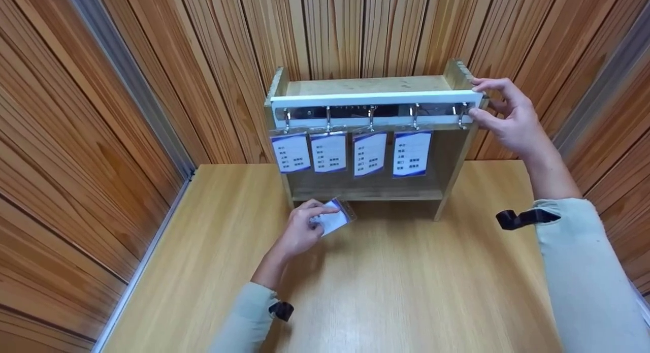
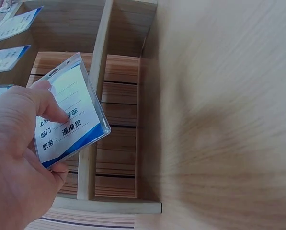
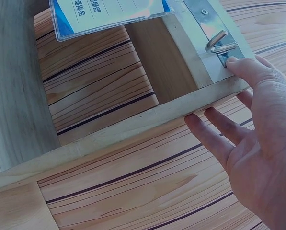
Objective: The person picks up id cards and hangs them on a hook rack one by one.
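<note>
My left hand (image 1: 303,228) pinches a clear-sleeved name badge (image 1: 334,220) between thumb and fingers, low in front of the wooden shelf (image 1: 368,85). In the left wrist view, this badge (image 2: 73,125) tilts, its slotted edge facing up and its printed side showing. My right hand (image 1: 515,117) grips the shelf's upper right corner. Its thumb presses the end of the white hook rail (image 1: 376,97), beside the rightmost hook (image 3: 219,45), which bears no badge; other fingers touch the shelf's side panel (image 3: 147,117). Several badges (image 1: 412,154) hang from the other hooks.
The shelf stands upright on a wooden table (image 1: 406,287), close to the slatted wood wall (image 1: 335,33). Slatted panels (image 1: 56,114) also rise at the left and right. A dark strap (image 1: 525,219) sticks out from the right sleeve.
</note>
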`<state>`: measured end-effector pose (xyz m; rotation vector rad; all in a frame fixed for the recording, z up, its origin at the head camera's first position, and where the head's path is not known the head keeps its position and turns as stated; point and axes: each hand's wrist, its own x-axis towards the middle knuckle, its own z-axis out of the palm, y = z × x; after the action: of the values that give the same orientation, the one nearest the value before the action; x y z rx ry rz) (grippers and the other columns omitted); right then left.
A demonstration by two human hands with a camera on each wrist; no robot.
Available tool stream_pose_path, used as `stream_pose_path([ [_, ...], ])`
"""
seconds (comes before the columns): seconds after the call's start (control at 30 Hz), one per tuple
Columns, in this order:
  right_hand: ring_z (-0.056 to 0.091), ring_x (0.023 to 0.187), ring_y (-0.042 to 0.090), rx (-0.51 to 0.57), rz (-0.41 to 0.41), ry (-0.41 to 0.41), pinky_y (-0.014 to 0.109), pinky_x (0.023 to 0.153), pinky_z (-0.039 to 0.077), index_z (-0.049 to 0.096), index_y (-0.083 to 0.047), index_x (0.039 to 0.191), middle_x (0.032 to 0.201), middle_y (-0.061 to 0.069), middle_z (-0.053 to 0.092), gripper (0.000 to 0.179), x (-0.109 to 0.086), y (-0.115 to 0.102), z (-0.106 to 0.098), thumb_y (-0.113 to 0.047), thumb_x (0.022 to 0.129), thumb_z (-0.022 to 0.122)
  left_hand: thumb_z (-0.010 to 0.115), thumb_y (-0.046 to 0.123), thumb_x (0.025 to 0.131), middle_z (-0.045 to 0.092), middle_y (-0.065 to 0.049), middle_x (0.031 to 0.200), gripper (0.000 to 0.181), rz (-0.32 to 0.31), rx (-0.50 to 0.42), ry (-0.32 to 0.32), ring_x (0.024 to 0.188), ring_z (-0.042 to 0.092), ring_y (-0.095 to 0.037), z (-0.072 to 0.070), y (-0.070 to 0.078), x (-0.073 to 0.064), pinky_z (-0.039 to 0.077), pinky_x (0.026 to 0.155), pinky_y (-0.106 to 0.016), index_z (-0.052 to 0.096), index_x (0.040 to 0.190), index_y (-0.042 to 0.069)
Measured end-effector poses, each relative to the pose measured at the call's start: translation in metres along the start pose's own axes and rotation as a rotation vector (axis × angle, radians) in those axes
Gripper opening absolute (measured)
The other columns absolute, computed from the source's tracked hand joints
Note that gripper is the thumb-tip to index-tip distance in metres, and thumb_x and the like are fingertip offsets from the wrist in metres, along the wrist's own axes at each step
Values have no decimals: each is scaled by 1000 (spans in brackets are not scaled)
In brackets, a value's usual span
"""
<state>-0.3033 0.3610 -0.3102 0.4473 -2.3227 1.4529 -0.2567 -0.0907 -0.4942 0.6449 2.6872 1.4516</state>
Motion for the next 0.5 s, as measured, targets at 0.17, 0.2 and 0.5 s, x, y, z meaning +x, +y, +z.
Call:
stream_pose_path([
  [0.17, 66, 143, 27, 8, -12, -2, 14, 91, 64, 58, -12, 152, 173, 1, 50, 44, 1, 1, -1, -9, 109, 71, 65, -10, 100, 71, -15, 139, 50, 54, 18, 16, 132, 64, -34, 3, 5, 2, 62, 108, -49, 82, 139, 17],
  [0.2, 66, 142, 25, 13, -18, -5, 15, 91, 64, 58, -11, 152, 173, 1, 50, 44, 1, 2, -1, -8, 109, 71, 65, -11, 100, 72, -15, 138, 50, 65, 19, 21, 130, 65, -33, 4, 6, 3, 62, 106, -47, 82, 138, 17],
  [0.5, 66, 139, 18, 25, -31, -12, 14, 91, 64, 58, -10, 151, 173, 2, 49, 44, 1, 1, -1, -8, 109, 71, 66, -11, 101, 71, -12, 139, 51, 73, -1, 1, 137, 66, -33, 10, 20, 8, 63, 113, -50, 82, 139, 20],
])
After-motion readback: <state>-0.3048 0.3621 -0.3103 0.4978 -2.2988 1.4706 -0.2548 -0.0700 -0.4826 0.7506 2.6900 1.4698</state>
